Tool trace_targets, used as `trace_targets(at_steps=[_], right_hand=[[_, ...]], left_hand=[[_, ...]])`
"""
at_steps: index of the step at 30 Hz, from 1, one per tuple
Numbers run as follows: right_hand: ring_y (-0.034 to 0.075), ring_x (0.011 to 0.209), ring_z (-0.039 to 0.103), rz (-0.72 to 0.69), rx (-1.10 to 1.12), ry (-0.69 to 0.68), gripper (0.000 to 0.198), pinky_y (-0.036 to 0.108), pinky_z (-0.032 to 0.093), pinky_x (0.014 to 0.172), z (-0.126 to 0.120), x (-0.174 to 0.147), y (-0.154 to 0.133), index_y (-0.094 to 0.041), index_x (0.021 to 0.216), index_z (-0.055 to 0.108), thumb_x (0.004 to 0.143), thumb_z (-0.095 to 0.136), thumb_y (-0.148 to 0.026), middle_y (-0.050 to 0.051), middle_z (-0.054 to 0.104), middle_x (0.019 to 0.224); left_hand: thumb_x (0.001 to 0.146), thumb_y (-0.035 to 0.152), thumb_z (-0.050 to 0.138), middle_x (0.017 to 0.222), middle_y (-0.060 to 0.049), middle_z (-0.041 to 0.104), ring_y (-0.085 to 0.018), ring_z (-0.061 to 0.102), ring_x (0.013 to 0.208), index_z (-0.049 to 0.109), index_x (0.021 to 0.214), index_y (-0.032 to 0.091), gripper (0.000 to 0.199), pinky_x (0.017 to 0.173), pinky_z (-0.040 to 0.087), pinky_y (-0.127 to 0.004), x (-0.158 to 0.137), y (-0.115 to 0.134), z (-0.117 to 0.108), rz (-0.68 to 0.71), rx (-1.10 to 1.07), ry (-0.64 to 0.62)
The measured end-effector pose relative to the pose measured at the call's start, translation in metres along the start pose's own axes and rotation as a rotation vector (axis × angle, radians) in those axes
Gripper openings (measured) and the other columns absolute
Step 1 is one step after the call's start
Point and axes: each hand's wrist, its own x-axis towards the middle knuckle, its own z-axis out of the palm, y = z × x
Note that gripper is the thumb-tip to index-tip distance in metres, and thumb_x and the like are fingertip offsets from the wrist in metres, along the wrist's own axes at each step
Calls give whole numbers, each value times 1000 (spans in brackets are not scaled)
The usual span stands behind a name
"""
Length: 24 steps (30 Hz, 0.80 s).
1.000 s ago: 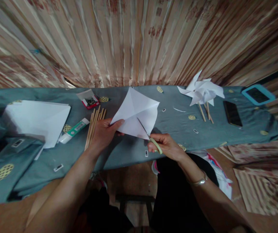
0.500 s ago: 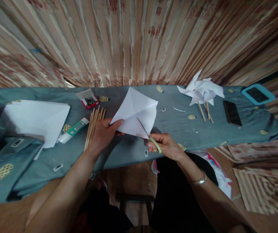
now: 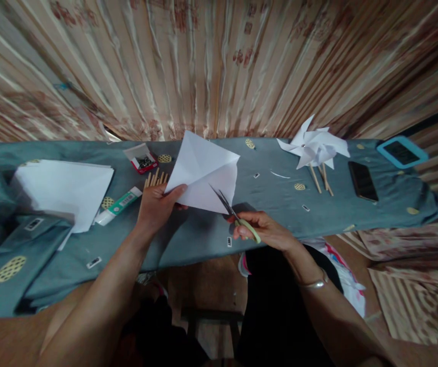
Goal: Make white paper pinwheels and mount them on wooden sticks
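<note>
A creased white square sheet of paper [image 3: 203, 168] is pinched by my left hand [image 3: 159, 206], thumb on top at its left corner. My right hand [image 3: 262, 229] grips scissors [image 3: 250, 230] with pale green handles. Their blades are slightly apart and lie at the sheet's lower right corner, pointing up and left toward its middle. Behind my left hand, several wooden sticks [image 3: 155, 178] lie partly hidden. White paper pinwheels [image 3: 314, 145] on wooden sticks rest at the right of the table.
On the left of the cloth-covered table [image 3: 188, 244] lie a stack of white paper [image 3: 66, 188] and a green-and-white glue tube [image 3: 118, 205]. A small red box of metal pieces [image 3: 142, 160] stands open. At the right are a phone [image 3: 363, 181] and a blue-framed tablet [image 3: 402, 152].
The scissor blades have parted a little, and my right hand has shifted slightly right. My left hand has moved left with the paper, now covering more of the sticks.
</note>
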Motion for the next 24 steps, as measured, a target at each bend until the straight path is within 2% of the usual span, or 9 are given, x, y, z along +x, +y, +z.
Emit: trace_targets(at_steps=[4, 6, 9, 12, 14, 17, 20, 24], right_hand=[[11, 64, 57, 4, -59, -11, 58, 23, 45, 60, -23, -14, -2, -15, 101, 69, 68, 78, -63, 2, 68, 75], [11, 61, 56, -36, -55, 61, 57, 23, 44, 58, -33, -18, -1, -15, 100, 71, 69, 78, -62, 2, 69, 73], [10, 58, 55, -156, 18, 331, 54, 23, 43, 57, -41, -15, 0, -18, 99, 72, 67, 80, -60, 2, 70, 73], [12, 65, 60, -296, 77, 629, 52, 25, 47, 62, -41, -4, -2, -21, 98, 70, 60, 87, -52, 0, 72, 78], [15, 75, 64, -381, 60, 707, 53, 28, 50, 69, -38, 3, -6, -23, 99, 68, 57, 89, -48, 0, 73, 84], [15, 77, 64, -412, -23, 668, 55, 28, 49, 70, -35, 11, -10, -23, 102, 66, 57, 88, -46, 0, 73, 86], [14, 72, 61, -390, -207, 598, 52, 28, 46, 68, -33, 15, -9, -22, 105, 66, 62, 86, -43, -1, 71, 84], [11, 62, 52, -368, -439, 559, 43, 28, 43, 67, -33, 18, -2, -19, 108, 69, 69, 80, -36, -4, 64, 71]], left_hand=[[67, 33, 73, 52, 0, 65, -15, 57, 42, 69, 60, 20, 16, 41, 49, -26, 3, 3, -7, -11, -29, 74], [67, 35, 73, 51, 0, 64, -15, 57, 42, 68, 59, 20, 18, 41, 49, -26, 2, 4, -10, -8, -14, 81], [66, 36, 74, 49, 0, 63, -15, 55, 41, 67, 57, 19, 20, 42, 47, -26, 0, 4, -12, -26, 30, 32], [64, 37, 74, 50, 0, 63, -15, 55, 43, 68, 57, 19, 20, 43, 46, -25, -5, 4, -9, -71, 69, -85], [62, 38, 74, 51, -1, 64, -15, 55, 45, 69, 57, 19, 20, 43, 45, -25, -8, 6, -4, -110, 102, -170], [60, 37, 75, 50, -2, 64, -16, 55, 46, 71, 55, 19, 19, 43, 43, -24, -13, 8, 3, -131, 161, -262], [61, 35, 75, 49, -2, 63, -17, 56, 48, 73, 56, 18, 18, 42, 39, -23, -18, 8, 9, -92, 223, -312], [60, 32, 77, 49, -2, 62, -17, 55, 47, 73, 59, 17, 15, 43, 38, -24, -20, 6, 10, -97, 242, -311]])
